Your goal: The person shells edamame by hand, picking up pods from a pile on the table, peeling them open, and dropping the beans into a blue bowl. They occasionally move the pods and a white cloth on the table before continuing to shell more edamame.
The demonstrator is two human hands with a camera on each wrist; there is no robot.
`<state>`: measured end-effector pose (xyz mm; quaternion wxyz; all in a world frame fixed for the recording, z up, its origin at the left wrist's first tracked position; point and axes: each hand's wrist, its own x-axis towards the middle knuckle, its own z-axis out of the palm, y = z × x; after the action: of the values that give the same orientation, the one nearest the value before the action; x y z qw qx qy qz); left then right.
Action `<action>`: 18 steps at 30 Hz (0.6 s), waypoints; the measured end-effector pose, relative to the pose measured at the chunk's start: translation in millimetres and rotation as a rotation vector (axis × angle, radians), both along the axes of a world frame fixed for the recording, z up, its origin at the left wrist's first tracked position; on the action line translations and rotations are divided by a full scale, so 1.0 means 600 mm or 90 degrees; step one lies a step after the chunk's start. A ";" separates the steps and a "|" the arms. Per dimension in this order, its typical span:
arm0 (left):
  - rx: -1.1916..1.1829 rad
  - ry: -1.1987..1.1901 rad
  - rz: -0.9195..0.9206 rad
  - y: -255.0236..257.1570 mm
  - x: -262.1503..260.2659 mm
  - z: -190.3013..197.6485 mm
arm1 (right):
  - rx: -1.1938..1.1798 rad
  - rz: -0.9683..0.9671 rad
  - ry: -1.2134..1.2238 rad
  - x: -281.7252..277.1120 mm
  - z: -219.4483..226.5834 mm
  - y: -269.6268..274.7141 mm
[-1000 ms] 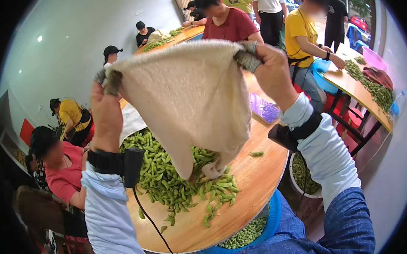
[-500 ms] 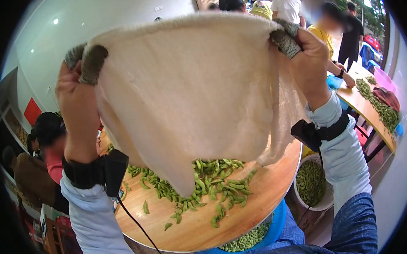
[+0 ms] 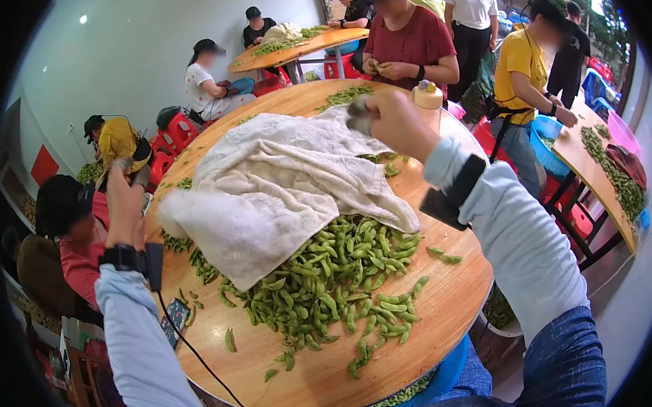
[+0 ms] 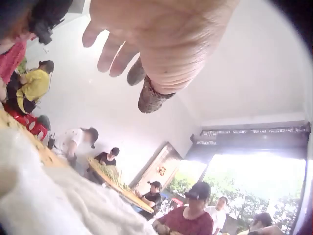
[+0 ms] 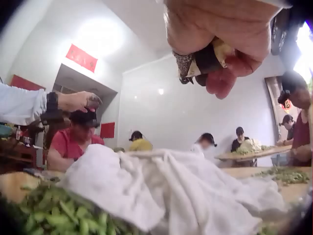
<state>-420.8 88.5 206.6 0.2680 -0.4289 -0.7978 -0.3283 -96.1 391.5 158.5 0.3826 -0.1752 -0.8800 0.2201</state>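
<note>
Lowered since the earlier frame, the white towel (image 3: 276,176) now lies over edamame pods (image 3: 330,276) on the counter (image 3: 449,296), its long axis seeming to run near-left to far-right; right grip (image 3: 398,123), fingers curled and seemingly empty, is nearer, at its far-right end; left grip (image 3: 124,202), empty with fingers extended, hangs apart leftward; writing on the red banner (image 5: 81,58) is too blurred to read.

Cloth (image 3: 283,176) lies over pods (image 3: 337,277) on the table (image 3: 449,303)

Pale walls (image 3: 151,50), wooden tables (image 3: 450,282), red chairs (image 3: 178,133), bright opening (image 4: 259,171)
</note>
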 end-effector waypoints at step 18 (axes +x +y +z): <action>-0.274 -0.045 -0.162 0.005 0.183 -0.222 | -0.023 -0.298 -0.177 -0.009 -0.191 0.102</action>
<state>-311.0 91.5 73.6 0.0990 -0.5614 -0.7977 -0.1965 -101.6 452.9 43.7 0.2954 -0.4091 -0.8557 0.1150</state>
